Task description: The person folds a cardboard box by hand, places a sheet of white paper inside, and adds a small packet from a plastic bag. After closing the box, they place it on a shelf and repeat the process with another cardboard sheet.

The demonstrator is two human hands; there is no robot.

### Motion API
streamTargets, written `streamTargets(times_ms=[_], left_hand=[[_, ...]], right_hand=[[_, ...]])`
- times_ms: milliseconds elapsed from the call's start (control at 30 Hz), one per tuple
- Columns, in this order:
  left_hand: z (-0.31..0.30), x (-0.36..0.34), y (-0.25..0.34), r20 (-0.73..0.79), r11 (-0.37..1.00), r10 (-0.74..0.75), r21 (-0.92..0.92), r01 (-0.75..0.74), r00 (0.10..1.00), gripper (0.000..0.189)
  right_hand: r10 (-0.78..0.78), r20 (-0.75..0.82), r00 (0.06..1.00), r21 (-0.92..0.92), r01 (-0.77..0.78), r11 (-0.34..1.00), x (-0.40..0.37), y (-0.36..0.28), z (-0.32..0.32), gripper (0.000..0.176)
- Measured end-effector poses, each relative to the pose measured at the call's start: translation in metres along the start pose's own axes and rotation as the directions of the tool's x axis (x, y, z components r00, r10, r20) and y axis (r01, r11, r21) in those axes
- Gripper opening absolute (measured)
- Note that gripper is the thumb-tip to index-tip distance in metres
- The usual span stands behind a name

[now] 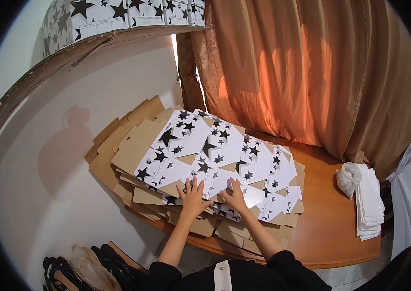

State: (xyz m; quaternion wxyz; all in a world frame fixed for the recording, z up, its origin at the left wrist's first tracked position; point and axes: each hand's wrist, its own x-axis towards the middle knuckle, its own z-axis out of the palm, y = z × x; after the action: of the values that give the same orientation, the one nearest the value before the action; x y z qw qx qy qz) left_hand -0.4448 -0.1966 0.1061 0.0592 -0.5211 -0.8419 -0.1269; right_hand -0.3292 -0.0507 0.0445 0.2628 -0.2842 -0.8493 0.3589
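A stack of flat cardboard box blanks lies in front of me. The top star-printed blank (166,160) is white with black stars, and brown cardboard (106,162) juts out beneath it in uneven layers. My left hand (193,200) rests at the near edge of the upper blanks, fingers spread and pointing away from me. To its right, my right hand (235,198) touches the same printed surface, its thumb apart from its fingers. Neither hand visibly wraps around anything.
The stack sits on a brown wooden table (331,208). At the right are a knotted plastic bag (348,179) and a pile of white sheets (369,203). Star-printed boxes (98,19) stand on a shelf (60,58) overhead. Brown curtains (273,63) hang behind. Shoes (89,271) lie lower left.
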Motion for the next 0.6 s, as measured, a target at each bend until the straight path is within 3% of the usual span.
streamTargets(times_ms=[67,100,167,200,333,433,500,600], left_hand=[[0.001,0.002,-0.003,-0.001,1.000,0.010,-0.010,-0.010,1.000,0.088],[0.001,0.003,-0.004,-0.006,1.000,0.020,-0.021,-0.020,1.000,0.089],[-0.009,0.001,-0.003,0.023,1.000,0.023,-0.011,-0.022,0.999,0.087],[-0.013,-0.001,-0.004,0.050,1.000,0.031,-0.002,-0.031,0.998,0.086],[-0.025,-0.002,-0.016,0.027,0.997,0.066,-0.036,-0.065,0.997,0.085],[-0.036,-0.004,-0.023,-0.005,0.999,0.048,-0.017,-0.048,0.999,0.085],[-0.033,-0.002,-0.032,-0.013,1.000,0.030,-0.002,-0.030,0.999,0.086],[-0.026,0.000,-0.043,-0.005,0.999,-0.004,-0.034,0.003,1.000,0.092]], right_hand=[[0.114,-0.285,0.952,0.516,0.052,0.855,0.011,0.006,0.016,0.070],[0.116,-0.283,0.952,0.518,0.050,0.854,0.012,-0.003,0.013,0.070],[0.406,-0.134,0.904,0.841,-0.113,0.529,0.012,-0.036,-0.009,0.058],[0.398,-0.130,0.908,0.835,-0.115,0.537,0.011,-0.041,-0.013,0.042],[0.317,0.039,0.948,0.726,-0.245,0.643,0.022,-0.016,-0.019,0.030],[0.342,-0.044,0.939,0.751,-0.195,0.631,0.013,-0.014,-0.031,0.021],[0.407,-0.200,0.891,0.849,-0.050,0.527,0.004,-0.011,-0.046,0.020],[0.378,-0.195,0.905,0.799,-0.077,0.597,-0.024,0.002,-0.081,0.020]])
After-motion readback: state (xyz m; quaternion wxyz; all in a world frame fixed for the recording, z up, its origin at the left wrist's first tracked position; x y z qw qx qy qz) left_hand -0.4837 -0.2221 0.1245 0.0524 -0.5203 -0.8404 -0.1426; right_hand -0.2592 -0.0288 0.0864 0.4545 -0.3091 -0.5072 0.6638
